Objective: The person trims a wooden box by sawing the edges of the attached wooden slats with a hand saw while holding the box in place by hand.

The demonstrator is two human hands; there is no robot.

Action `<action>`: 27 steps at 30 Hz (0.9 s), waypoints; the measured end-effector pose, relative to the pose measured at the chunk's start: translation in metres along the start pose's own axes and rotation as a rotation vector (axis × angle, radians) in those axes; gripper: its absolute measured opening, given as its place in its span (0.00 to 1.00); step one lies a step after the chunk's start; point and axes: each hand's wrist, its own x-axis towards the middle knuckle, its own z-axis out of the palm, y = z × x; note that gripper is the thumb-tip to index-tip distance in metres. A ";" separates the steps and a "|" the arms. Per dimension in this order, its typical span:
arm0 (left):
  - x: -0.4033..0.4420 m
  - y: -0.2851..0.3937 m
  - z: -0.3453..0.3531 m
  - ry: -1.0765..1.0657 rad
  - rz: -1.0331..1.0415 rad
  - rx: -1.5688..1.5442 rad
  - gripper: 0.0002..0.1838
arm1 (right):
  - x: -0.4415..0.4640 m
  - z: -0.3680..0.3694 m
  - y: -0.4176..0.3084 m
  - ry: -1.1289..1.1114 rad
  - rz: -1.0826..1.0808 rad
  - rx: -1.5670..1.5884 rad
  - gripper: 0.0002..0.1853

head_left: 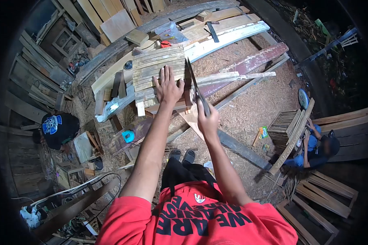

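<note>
My left hand [168, 86] lies flat on a panel of narrow wooden slats [147, 75], fingers stretched out and pointing away from me. My right hand [208, 118] is wrapped round the handle of a hand saw [194, 76]. The dark blade runs up along the panel's right edge, close against the slat ends; whether the teeth are in the wood I cannot tell. Right of the blade a pale strip of wood [223, 76] sticks out. Below the panel, more wooden pieces show, partly hidden by my arms.
Long planks, one white [233, 38] and one dark red [253, 61], lie beyond. A try square [212, 32] rests on boards. A turquoise object [128, 136] is on the sawdust-covered ground. One person [321, 145] handles a slatted wooden piece at right; another [60, 128] crouches left.
</note>
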 end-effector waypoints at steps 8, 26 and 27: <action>-0.002 -0.001 -0.003 -0.038 -0.021 0.019 0.41 | -0.073 -0.034 0.008 -0.136 0.043 -0.078 0.14; -0.001 -0.002 0.006 -0.029 -0.009 -0.003 0.41 | -0.003 0.015 0.016 0.045 -0.049 0.082 0.15; 0.001 -0.001 0.004 -0.034 -0.013 0.000 0.41 | 0.008 0.019 0.010 0.056 -0.042 0.066 0.16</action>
